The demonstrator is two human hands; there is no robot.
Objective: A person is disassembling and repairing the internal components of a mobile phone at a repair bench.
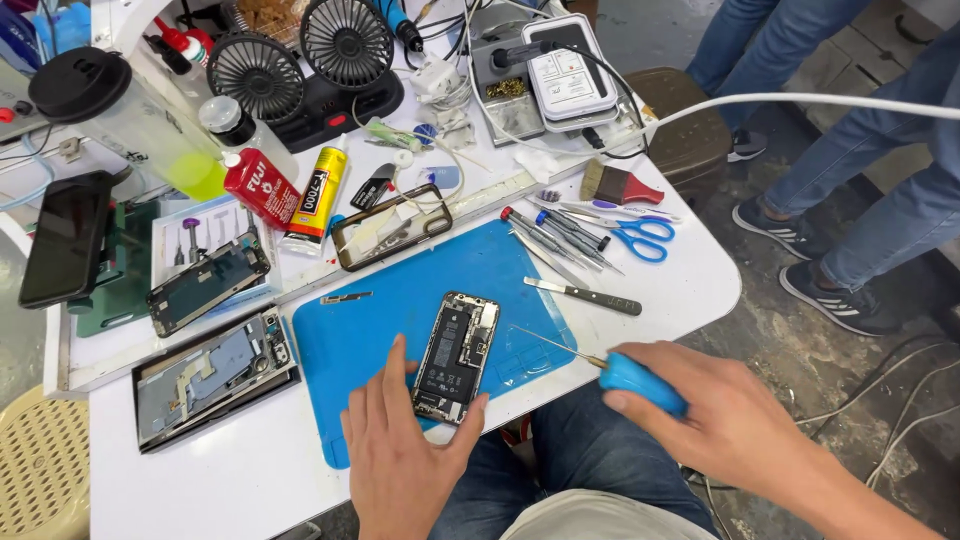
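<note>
Left hand: your left hand (pixel 400 455) lies palm down on the blue mat (pixel 370 330), fingers half spread, thumb and fingers pinching the lower end of the opened phone (pixel 457 357).
Right hand: your right hand (pixel 725 420) is closed around the blue handle of a screwdriver (pixel 625 375); its thin shaft points left toward the phone, the tip just short of the phone's right edge.
Opened phone: it lies back-open near the middle of the mat, slightly tilted, its battery and boards showing.
Mat: it sits on the white table (pixel 220 470), near the front edge; a small metal strip (pixel 345 297) rests at its upper left.
Right of the mat: a metal pry tool (pixel 583 294) lies just off the mat; behind it are a bundle of precision drivers (pixel 560 238), blue-handled scissors (pixel 640 238) and a flat brush (pixel 620 186).
Behind the mat: a clear phone case (pixel 392 226), a yellow glue tube (pixel 320 190) and a red bottle (pixel 260 187).
Left of the mat: a second opened device (pixel 212 375) lies flat near the table edge; a detached screen (pixel 208 284) and a dark phone (pixel 66 238) sit further back.
Far back: 2 small black fans (pixel 305 60) and a grey station (pixel 530 85) with cables.
Floor, right: the legs and shoes of other people (pixel 840 200) stand well apart from your hands.
</note>
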